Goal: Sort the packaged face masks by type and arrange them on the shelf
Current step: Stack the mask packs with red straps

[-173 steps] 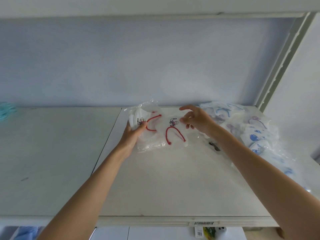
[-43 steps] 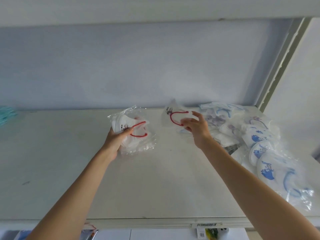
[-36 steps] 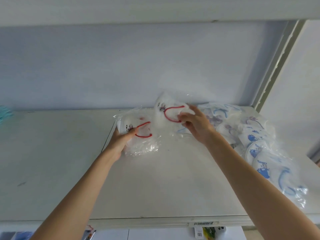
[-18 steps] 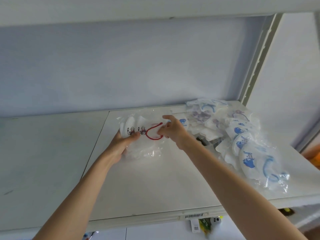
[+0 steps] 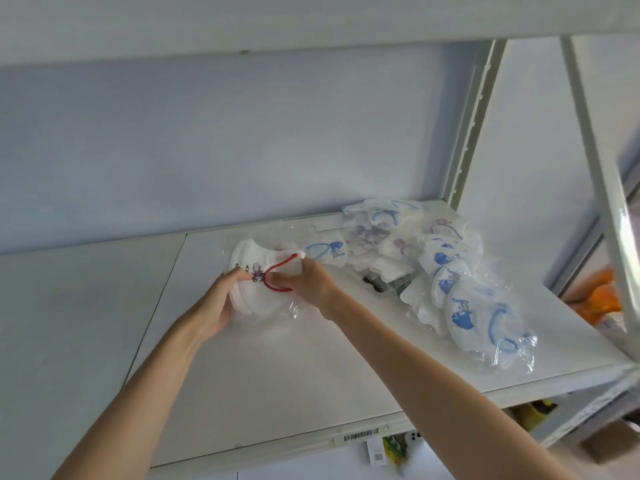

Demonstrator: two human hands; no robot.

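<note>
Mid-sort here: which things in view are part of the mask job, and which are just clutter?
Job:
red-strap masks, held by left hand and right hand
blue-strap masks
purple-print masks
shelf

Clutter:
orange item beyond the shelf
barcode label
packets below

Loose red-strapped mask (image 5: pixel 277 271) now stacked on left hand's (image 5: pixel 216 301) pile, right hand (image 5: pixel 308 282) joined.
</note>
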